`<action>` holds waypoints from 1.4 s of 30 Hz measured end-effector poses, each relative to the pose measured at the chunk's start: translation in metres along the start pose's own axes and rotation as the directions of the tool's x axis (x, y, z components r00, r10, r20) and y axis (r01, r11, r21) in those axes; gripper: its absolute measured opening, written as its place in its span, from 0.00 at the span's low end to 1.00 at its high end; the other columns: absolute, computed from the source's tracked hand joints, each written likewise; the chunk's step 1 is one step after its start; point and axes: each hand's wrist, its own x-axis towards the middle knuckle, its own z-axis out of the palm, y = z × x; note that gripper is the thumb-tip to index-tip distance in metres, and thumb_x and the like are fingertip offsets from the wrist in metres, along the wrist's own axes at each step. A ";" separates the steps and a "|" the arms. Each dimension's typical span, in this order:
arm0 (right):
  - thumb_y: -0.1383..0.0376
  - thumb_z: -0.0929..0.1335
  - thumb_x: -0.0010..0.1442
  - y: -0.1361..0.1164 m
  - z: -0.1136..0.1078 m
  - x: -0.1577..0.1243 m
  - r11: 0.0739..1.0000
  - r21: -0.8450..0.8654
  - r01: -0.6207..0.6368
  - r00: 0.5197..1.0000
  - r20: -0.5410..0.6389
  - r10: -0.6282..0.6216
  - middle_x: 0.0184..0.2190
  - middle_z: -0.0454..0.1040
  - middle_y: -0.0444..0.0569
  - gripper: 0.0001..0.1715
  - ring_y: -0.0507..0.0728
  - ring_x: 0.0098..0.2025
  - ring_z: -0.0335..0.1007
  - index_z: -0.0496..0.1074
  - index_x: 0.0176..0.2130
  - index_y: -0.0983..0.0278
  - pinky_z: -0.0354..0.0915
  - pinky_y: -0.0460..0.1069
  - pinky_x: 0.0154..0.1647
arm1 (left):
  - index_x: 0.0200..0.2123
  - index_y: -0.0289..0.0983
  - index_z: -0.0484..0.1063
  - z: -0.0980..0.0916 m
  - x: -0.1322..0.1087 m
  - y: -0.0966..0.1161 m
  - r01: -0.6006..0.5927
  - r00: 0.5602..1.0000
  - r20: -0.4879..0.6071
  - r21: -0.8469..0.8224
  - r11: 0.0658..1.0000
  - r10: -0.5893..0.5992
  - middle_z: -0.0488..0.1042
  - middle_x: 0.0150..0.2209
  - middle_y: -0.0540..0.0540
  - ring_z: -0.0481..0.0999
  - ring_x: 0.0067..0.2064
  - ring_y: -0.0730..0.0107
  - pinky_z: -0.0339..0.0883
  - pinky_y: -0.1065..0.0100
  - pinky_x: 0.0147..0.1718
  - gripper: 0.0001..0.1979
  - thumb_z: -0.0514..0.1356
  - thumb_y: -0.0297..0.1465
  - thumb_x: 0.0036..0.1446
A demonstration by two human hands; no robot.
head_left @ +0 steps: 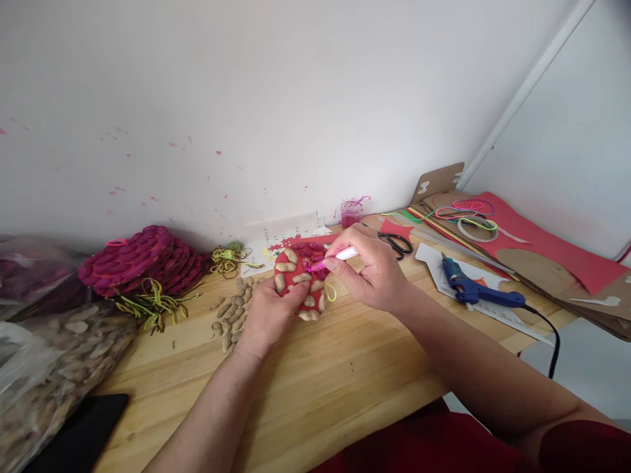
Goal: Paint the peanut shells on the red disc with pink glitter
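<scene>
My left hand [276, 309] grips a red disc [290, 282] by its near left edge, thumb on top. Peanuts in the shell cover the disc. Those at its far right are coated magenta, while the others, such as a bare peanut [309, 315] at the near edge, stay tan. A paintbrush [340, 257] with a white handle and a pink front part is pinched in my right hand [369, 269]. Its tip meets the magenta peanuts [306, 264]. A yellow loop of cord [330, 292] sticks out on the disc's right side.
Loose peanuts [229, 318] lie left of my left hand. Magenta peanut discs [148, 263] are stacked farther left, near a bag of peanuts [64, 368]. A cup of pink paint [351, 213] stands by the wall. Scissors [397, 244] and a blue glue gun [476, 289] lie right.
</scene>
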 end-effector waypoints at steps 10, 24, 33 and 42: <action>0.66 0.70 0.65 0.001 -0.001 0.000 1.000 -0.011 -0.011 1.000 -0.022 0.011 0.30 0.77 0.43 0.06 0.55 0.35 0.71 0.69 0.35 0.61 0.60 0.53 0.41 | 0.35 0.33 0.83 -0.002 0.002 -0.006 -0.004 1.000 -0.003 -0.058 0.998 0.004 0.84 0.31 0.42 0.78 0.27 0.69 0.71 0.70 0.28 0.17 0.74 0.41 0.50; 0.62 0.69 0.67 0.005 -0.004 0.002 0.981 0.135 -0.136 0.989 -0.036 0.142 0.30 0.77 0.43 0.08 0.53 0.31 0.70 0.69 0.35 0.60 0.63 0.51 0.37 | 0.35 0.32 0.81 0.006 -0.001 0.006 0.146 0.989 0.016 -0.342 0.928 -0.150 0.85 0.32 0.41 0.81 0.28 0.66 0.75 0.68 0.30 0.21 0.80 0.36 0.38; 0.58 0.70 0.67 0.015 -0.007 0.000 0.951 0.195 -0.242 0.966 -0.041 0.254 0.31 0.76 0.43 0.10 0.53 0.33 0.69 0.70 0.36 0.60 0.64 0.50 0.38 | 0.27 0.34 0.76 0.005 -0.001 0.011 0.224 0.972 0.043 -0.457 0.861 -0.230 0.78 0.22 0.50 0.75 0.21 0.73 0.68 0.74 0.20 0.19 0.80 0.32 0.35; 0.58 0.70 0.67 0.021 -0.005 -0.001 0.922 0.282 -0.265 0.953 -0.068 0.294 0.33 0.74 0.44 0.10 0.53 0.35 0.68 0.70 0.37 0.60 0.64 0.50 0.38 | 0.21 0.35 0.69 0.003 -0.001 0.012 0.252 0.967 0.087 -0.430 0.867 -0.238 0.64 0.14 0.58 0.57 0.14 0.85 0.48 0.80 0.12 0.21 0.80 0.32 0.34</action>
